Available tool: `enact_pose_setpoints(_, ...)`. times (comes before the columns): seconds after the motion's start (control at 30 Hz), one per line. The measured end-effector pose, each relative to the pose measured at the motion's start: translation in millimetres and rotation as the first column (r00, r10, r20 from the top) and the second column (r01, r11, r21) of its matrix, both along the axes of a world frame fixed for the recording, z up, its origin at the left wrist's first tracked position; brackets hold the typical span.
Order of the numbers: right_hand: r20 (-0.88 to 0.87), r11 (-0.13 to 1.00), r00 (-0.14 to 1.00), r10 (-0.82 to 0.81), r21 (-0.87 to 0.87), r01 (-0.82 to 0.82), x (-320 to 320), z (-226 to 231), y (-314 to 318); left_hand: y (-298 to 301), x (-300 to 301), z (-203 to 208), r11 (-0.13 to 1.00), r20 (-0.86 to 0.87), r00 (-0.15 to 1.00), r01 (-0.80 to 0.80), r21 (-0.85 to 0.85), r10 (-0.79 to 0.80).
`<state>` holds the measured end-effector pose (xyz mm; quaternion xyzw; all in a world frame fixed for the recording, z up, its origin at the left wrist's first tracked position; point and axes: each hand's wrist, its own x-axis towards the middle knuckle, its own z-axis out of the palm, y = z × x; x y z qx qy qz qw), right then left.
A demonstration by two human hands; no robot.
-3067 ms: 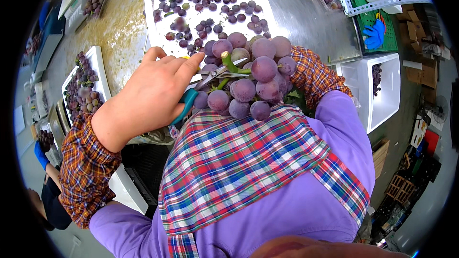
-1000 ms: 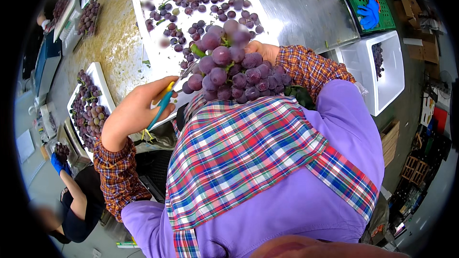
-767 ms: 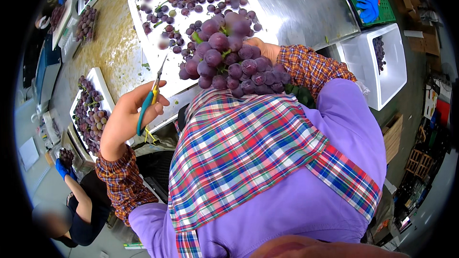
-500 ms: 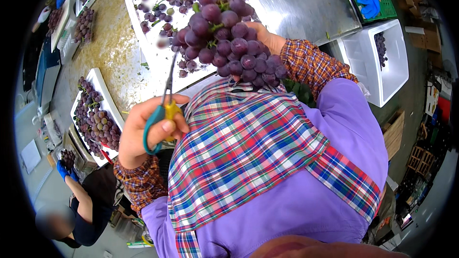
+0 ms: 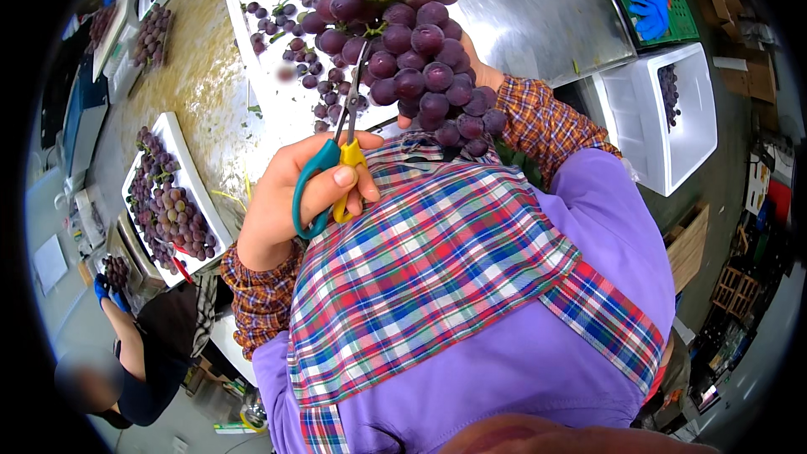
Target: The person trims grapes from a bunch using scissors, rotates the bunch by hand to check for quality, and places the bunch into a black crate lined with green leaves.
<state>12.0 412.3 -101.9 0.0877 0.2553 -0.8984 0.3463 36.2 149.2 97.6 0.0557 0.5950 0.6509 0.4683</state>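
Observation:
My left hand (image 5: pixel 290 189) grips a pair of scissors (image 5: pixel 343 147) with one teal and one yellow handle. Their narrow blades point up to the left side of a large bunch of purple grapes (image 5: pixel 420 59), with the tips among the berries. Behind that bunch, my right hand (image 5: pixel 481 67) holds it up from the right; its fingers are mostly hidden by the fruit. Beneath the bunch lies a white tray (image 5: pixel 252 42) scattered with loose grapes (image 5: pixel 294 8) and small stem pieces.
Left on the metal table (image 5: pixel 197 67) stands another white tray (image 5: pixel 176 139) of grape bunches. At right are a white bin (image 5: pixel 693 139) with grapes inside and a green crate (image 5: pixel 677 21) with a blue glove (image 5: pixel 650 13). A co-worker (image 5: pixel 151 345) in blue gloves handles grapes at lower left.
My left hand has moved right and up with the scissors, bringing the blade tips in among the berries. The bunch in my right hand has turned and shifted slightly.

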Motion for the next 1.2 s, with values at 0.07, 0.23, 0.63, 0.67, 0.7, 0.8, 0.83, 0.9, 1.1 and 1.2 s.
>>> enact_pose_setpoints(0.07,-0.05,0.997,0.999,0.017,0.07,-0.013,3,-34,2,-1,2,-1,1.0,0.008,1.0,-0.011,0.01,0.011)
enact_pose_setpoints(0.23,-0.146,0.79,0.946,0.289,-0.523,-0.322,-10,2,-10,-3,5,-1,1.0,-0.002,1.0,-0.02,0.017,0.02)
enact_pose_setpoints(0.63,-0.145,0.88,0.962,0.23,-0.391,-0.269,-13,31,-18,-2,15,-2,0.997,-0.029,1.0,-0.011,-0.082,0.009)
enact_pose_setpoints(0.67,-0.142,0.885,0.968,0.209,-0.394,-0.249,-9,36,-15,-2,16,-3,0.997,-0.059,0.998,-0.008,-0.074,0.004)
enact_pose_setpoints(0.7,-0.141,0.888,0.972,0.188,-0.398,-0.229,-7,44,-14,-1,18,-5,0.998,-0.089,0.996,-0.005,-0.067,-0.001)
enact_pose_setpoints(0.8,-0.048,0.789,0.969,0.241,-0.573,-0.224,-5,32,-17,0,19,-5,0.997,-0.146,0.989,0.011,-0.079,-0.022)
enact_pose_setpoints(0.83,-0.043,0.782,0.97,0.238,-0.584,-0.218,-3,32,-17,0,19,-4,0.996,-0.159,0.987,0.018,-0.088,-0.032)
enact_pose_setpoints(0.9,-0.04,0.794,0.976,0.215,-0.575,-0.199,0,34,-18,-1,17,-1,0.999,-0.067,0.998,0.011,-0.052,-0.015)
enact_pose_setpoints(1.1,-0.037,0.823,0.982,0.184,-0.541,-0.175,3,36,-20,1,12,15,0.996,0.116,0.993,-0.04,0.083,0.031)
enact_pose_setpoints(1.2,-0.033,0.83,0.983,0.178,-0.531,-0.168,4,38,-19,3,9,16,0.995,0.104,0.994,-0.037,0.097,0.027)
